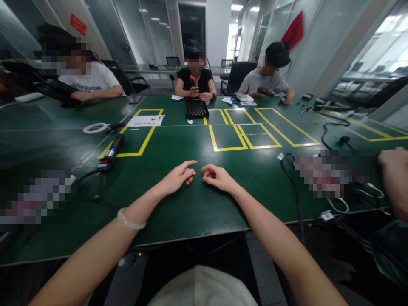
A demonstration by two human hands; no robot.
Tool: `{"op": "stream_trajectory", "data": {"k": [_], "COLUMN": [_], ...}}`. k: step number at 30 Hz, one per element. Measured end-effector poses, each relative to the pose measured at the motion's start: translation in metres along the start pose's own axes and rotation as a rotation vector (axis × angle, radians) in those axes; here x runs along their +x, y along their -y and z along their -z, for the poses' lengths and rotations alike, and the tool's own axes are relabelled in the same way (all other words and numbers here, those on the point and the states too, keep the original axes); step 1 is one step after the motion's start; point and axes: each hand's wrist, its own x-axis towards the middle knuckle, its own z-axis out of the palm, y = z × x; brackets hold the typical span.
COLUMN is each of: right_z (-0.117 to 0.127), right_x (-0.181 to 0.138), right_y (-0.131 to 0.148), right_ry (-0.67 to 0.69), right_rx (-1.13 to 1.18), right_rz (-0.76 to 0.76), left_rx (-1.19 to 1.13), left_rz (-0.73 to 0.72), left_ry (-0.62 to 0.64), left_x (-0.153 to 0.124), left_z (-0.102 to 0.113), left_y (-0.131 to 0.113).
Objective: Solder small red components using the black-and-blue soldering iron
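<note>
My left hand (177, 177) is over the green table (178, 216), its index finger stretched out and the other fingers bent. A small red and pale spot shows at its thumb tip; I cannot tell whether it is a nail or a tiny object. Facing it across a narrow gap is my right hand (219, 177), with loosely bent fingers and nothing visible in them. The two hands do not touch. A pale bangle (131, 219) circles my left wrist.
Left of my hands lies a dark cylindrical tool (115, 145) with a cable. Yellow tape outlines (231, 149) mark the table. Across it, a person holds a red-tipped tool (192, 80) over a black tray (196, 114). Dark cables (295, 187) run at right, near another person's arm (395, 182).
</note>
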Motion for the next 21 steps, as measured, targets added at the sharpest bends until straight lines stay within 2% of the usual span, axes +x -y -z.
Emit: {"op": "stream_trajectory", "data": {"k": [2,4,8,13,21], "right_z": [-0.003,-0.006,-0.012,-0.015,-0.021], "right_x": [0.0,0.001,0.002,0.001,0.004], "right_y": [0.0,0.0,0.003,0.006,0.006], "right_ry": [0.025,0.052,0.09,0.119,0.099], "right_rx": [0.065,0.097,0.084,0.08,0.173], "right_rz": [0.011,0.017,0.036,0.058,-0.019], "left_rx": [-0.068,-0.096,-0.12,-0.112,-0.145], "left_rz": [0.005,0.008,-0.003,-0.009,-0.022], "left_ry": [0.052,0.057,0.028,0.023,0.018], "left_x": [-0.002,-0.006,-0.009,-0.011,-0.009], "left_z": [-0.016,-0.023,-0.021,-0.02,-0.019], "left_y": [0.001,0.006,0.013,0.01,0.018]}}
